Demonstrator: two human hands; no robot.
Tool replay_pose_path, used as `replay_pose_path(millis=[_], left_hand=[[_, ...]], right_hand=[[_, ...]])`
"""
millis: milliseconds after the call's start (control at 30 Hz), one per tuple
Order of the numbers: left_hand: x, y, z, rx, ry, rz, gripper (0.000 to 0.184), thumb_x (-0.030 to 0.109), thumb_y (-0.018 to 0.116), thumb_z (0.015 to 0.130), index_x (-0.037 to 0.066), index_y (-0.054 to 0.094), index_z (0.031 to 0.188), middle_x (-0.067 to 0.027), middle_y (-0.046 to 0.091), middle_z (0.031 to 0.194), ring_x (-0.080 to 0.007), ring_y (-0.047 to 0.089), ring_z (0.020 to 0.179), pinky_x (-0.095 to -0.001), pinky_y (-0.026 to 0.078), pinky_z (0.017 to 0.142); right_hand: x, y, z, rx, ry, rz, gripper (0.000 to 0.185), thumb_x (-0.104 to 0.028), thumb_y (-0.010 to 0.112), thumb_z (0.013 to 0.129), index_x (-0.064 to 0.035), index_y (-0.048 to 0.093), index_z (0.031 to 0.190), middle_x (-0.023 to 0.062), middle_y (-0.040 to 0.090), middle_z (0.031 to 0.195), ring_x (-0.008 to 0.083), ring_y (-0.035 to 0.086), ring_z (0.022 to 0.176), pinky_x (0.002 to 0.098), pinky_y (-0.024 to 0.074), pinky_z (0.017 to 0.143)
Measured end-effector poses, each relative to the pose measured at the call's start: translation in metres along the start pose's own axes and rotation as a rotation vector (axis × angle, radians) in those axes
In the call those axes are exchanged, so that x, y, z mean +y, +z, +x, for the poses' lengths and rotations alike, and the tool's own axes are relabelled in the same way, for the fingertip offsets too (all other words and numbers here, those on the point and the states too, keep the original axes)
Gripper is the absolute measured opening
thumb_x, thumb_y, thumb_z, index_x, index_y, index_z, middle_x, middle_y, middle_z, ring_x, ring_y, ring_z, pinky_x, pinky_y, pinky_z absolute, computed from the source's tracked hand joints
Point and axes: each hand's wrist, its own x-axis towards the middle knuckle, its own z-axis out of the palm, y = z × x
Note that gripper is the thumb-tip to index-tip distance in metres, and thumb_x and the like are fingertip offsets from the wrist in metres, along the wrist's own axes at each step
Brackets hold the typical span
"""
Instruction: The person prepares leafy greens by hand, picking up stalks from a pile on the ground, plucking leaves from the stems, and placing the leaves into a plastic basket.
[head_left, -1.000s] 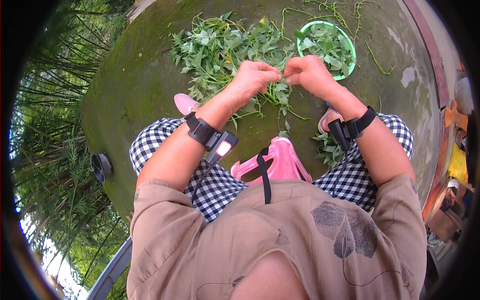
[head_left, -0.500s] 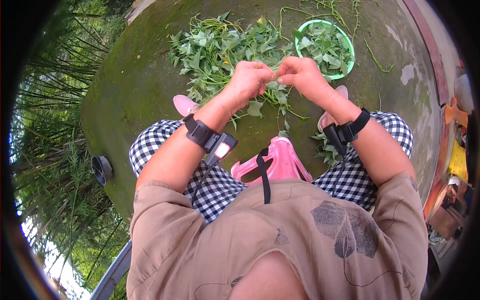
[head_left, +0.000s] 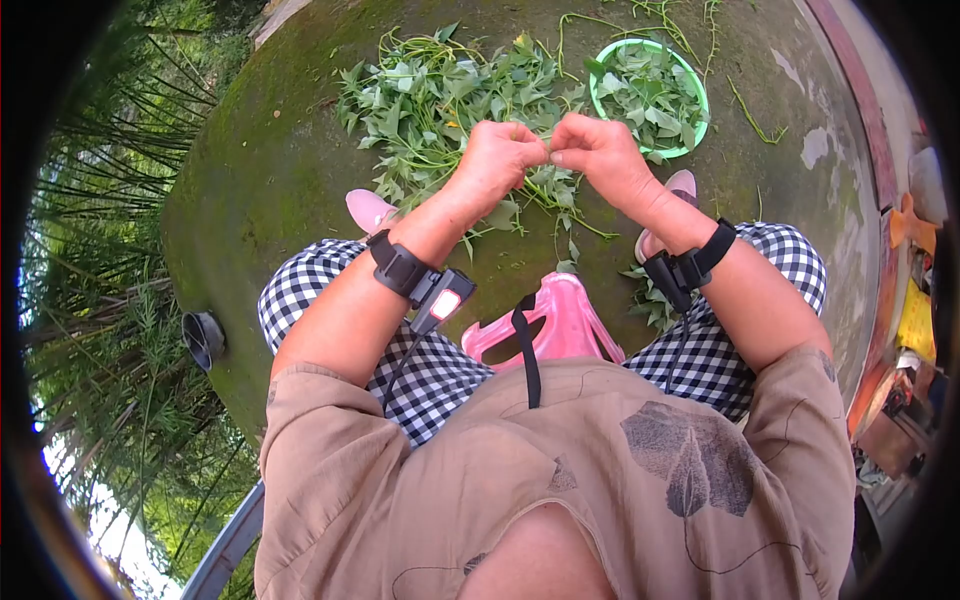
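My left hand [head_left: 497, 160] is closed in a pinch above a heap of leafy green vines [head_left: 455, 95], which look like sweet potato greens. Its thumb and forefinger grip a thin green vine stem, mostly hidden by the fingers. Close beside it, my right hand [head_left: 603, 160] pinches at the same stem, the fingertips of both hands nearly meeting. Just beyond my right hand stands a round basket with a pale green rim [head_left: 706, 105], holding picked leaves [head_left: 650, 95].
Loose bare stems [head_left: 755, 115] lie around the basket on the mossy concrete [head_left: 270, 150]. Between my knees is a pink plastic stool [head_left: 570, 315]. A few leaves [head_left: 655, 300] lie by my right foot. A dark pot [head_left: 203, 340] sits at the left edge, near bushes.
Both hands stay over the heap, with small shifts of the fingers. My right hand has moved slightly up and left; the heap and basket look the same.
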Motion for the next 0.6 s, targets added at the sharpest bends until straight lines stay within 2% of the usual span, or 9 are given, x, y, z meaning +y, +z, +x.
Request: replay_pose_path(millis=[300,600], left_hand=[[0.0012,0.0021,-0.0032,-0.032,-0.008,-0.009,0.010,0.012,0.068,0.076,0.003,0.064,0.077,0.0015,0.055,0.058,-0.0060,0.047,0.046,-0.0215,0.031,0.040],[0.0005,0.0074,-0.0047,-0.044,0.003,-0.042,0.006,0.009,0.064,0.077,0.003,0.064,0.078,0.0005,0.055,0.057,-0.0061,0.046,0.047,-0.0215,0.031,0.042]], right_hand=[[-0.0017,-0.0015,-0.0002,-0.048,0.083,0.321,0.006,-0.002,0.064,0.079,-0.0019,0.061,0.083,-0.0019,0.057,0.073,0.0073,0.053,0.068,0.0242,0.0453,0.063],[-0.0039,-0.0058,-0.0015,-0.077,0.152,0.372,0.005,-0.004,0.063,0.083,-0.0029,0.059,0.085,-0.0008,0.058,0.076,0.0078,0.055,0.066,0.0237,0.0473,0.061]])
